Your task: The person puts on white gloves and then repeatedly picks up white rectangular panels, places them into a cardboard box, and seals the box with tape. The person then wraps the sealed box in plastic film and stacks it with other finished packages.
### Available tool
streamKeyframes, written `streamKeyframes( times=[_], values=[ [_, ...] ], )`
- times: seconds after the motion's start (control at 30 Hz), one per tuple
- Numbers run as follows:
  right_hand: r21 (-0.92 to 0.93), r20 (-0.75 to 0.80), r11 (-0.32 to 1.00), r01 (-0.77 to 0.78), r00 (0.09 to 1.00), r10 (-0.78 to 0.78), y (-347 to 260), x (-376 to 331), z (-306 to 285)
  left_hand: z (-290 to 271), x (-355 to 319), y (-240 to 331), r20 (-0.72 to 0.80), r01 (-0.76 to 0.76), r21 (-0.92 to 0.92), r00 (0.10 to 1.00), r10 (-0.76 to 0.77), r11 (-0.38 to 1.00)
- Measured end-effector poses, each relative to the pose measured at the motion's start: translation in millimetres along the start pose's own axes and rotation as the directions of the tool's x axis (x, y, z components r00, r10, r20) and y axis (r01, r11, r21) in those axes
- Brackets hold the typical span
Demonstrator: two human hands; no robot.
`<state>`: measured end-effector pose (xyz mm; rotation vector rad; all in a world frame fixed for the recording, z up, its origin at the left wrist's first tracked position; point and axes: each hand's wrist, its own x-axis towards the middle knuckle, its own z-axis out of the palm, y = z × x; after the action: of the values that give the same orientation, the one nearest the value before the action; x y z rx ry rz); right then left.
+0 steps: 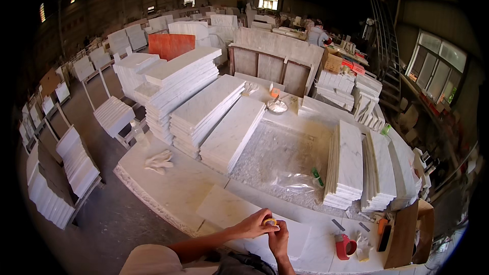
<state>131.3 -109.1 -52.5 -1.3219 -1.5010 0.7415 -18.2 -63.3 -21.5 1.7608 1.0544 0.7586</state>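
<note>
My left hand [253,225] and my right hand [278,239] come together over the near edge of the stone worktop. Between their fingers is a small yellow ring-shaped thing [270,221], perhaps a roll of tape; both hands are closed on it. Beneath them lies a flat white marble slab [224,208]. To the right of my hands rest a red ring-shaped holder [345,247], a pale work glove [363,247] and a black phone-like object [384,238].
Stacks of marble slabs [232,135] stand ahead, with more slab stacks [346,160] on the right. A work glove [159,161] lies left; a clear plastic bag [295,182] and a metal bowl [277,106] are ahead. A cardboard box [407,239] stands right. Far off, a person [318,35] works.
</note>
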Motion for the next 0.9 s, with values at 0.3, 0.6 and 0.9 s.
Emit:
streamKeyframes(
  times=[0.3, 0.6, 0.9],
  values=[
    [0.153, 0.158, 0.972, 0.177, 0.967, -0.201, -27, 17, -2, -49, -20, -26, -0.125, -0.033, 0.075, 0.991, 0.043, 0.997],
    [-0.487, 0.463, 0.866, 0.117, 0.875, 0.142, -71, 24, 18, -33, -39, 6, -0.402, -0.052, 0.497, 0.871, 0.283, 0.866],
    [0.148, 0.623, 0.776, -0.613, 0.667, 0.408, -57, 32, 2, -7, -54, 5, -0.375, -0.122, 0.54, 0.851, 0.368, 0.833]
  ],
)
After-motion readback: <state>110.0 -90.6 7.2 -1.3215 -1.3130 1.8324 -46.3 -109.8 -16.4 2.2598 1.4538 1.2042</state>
